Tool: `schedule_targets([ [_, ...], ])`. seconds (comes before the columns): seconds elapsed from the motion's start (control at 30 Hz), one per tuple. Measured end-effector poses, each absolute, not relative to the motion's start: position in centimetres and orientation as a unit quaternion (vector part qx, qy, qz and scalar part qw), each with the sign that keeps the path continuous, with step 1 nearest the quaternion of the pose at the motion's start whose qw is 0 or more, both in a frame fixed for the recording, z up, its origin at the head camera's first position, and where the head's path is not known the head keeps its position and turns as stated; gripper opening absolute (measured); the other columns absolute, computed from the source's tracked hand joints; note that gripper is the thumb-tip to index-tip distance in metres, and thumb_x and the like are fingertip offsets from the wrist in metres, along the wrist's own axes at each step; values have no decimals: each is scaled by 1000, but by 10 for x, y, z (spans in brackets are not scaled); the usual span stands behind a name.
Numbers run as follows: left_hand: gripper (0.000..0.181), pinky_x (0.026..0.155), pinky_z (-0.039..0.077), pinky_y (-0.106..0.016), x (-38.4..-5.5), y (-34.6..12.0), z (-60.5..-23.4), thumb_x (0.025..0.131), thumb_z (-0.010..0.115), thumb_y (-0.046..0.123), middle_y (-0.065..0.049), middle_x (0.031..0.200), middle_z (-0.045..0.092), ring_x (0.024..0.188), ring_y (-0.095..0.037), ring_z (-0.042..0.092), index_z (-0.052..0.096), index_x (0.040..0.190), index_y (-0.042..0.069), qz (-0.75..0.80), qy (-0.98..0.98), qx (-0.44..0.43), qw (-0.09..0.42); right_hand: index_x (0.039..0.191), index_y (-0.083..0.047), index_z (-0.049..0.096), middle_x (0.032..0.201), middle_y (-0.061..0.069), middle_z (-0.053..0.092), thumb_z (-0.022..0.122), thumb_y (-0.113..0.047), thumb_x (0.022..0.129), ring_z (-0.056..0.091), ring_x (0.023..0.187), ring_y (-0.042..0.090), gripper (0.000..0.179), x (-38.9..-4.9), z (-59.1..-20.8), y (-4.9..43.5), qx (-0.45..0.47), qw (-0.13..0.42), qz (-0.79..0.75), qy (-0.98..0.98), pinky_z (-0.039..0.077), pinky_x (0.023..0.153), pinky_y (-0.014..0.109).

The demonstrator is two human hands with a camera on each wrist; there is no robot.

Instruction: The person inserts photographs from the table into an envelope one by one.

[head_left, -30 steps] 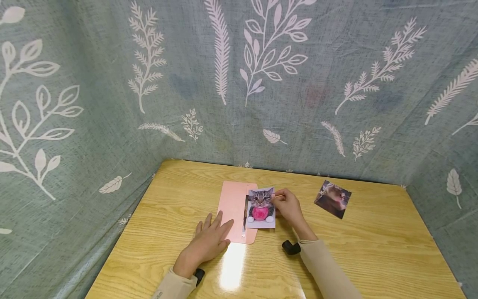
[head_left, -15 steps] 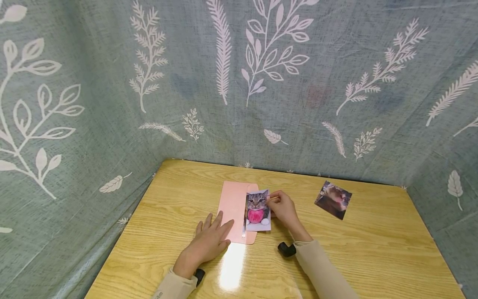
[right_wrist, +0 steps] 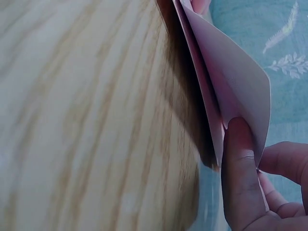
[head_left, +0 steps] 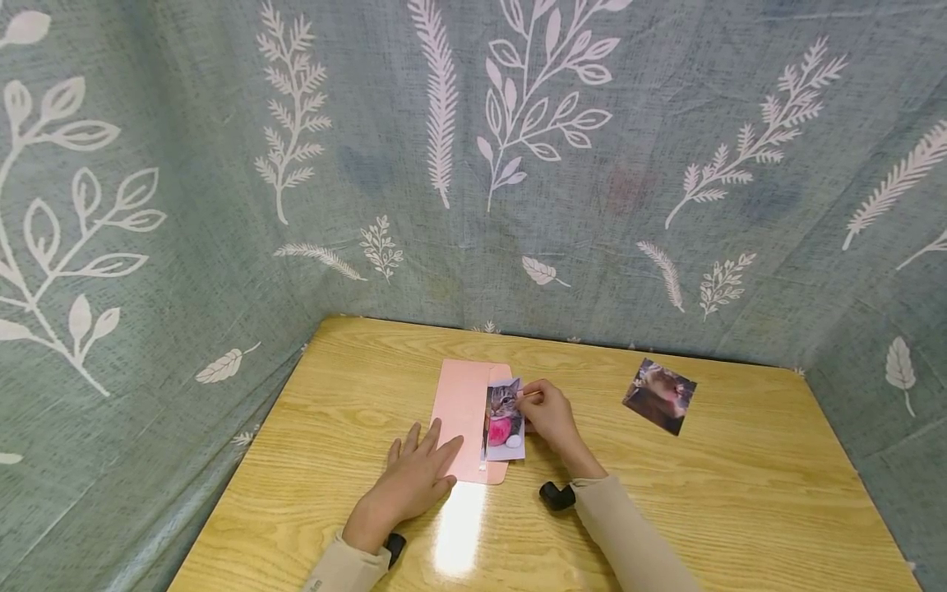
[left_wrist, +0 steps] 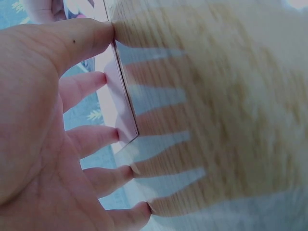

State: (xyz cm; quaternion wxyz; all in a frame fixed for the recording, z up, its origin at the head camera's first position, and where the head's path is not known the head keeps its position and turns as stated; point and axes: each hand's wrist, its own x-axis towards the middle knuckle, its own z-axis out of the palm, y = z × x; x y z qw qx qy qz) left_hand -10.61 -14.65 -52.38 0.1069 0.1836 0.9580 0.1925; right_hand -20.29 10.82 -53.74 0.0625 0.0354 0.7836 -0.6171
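A pink envelope (head_left: 460, 396) lies on the wooden table. My left hand (head_left: 414, 478) rests on its lower left part, fingers spread; in the left wrist view the thumb (left_wrist: 94, 41) touches the envelope's edge. The right hand (head_left: 551, 421) pinches the right edge of a cat photo (head_left: 503, 434), which shows a grey tabby with a pink round thing. The photo's left part is hidden in the envelope's opening. From the right wrist, the pale back of the photo (right_wrist: 240, 72) appears bowed above the pink flap, between thumb and fingers.
Another photo (head_left: 661, 396), dark with brown and pink tones, lies turned at an angle on the table (head_left: 747, 485) to the right. A grey-green curtain (head_left: 473, 271) with white leaf prints hangs behind and beside the table.
My right hand has moved left with the cat photo, and less of the picture shows outside the envelope. The left hand stays in place on the envelope.
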Motion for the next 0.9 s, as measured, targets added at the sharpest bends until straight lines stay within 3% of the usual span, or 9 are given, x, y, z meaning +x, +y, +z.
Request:
schedule_targets([
  [0.9,59,108,15,-74,-106,-146,-522,100,62,32,-23,161,21,144,-55,14,42,154,21,195,958,183,105,112,3,63,91,13,66,65,-4,93,67,71,22,21,-200,-537,102,16,62,-600,798,59,61,36],
])
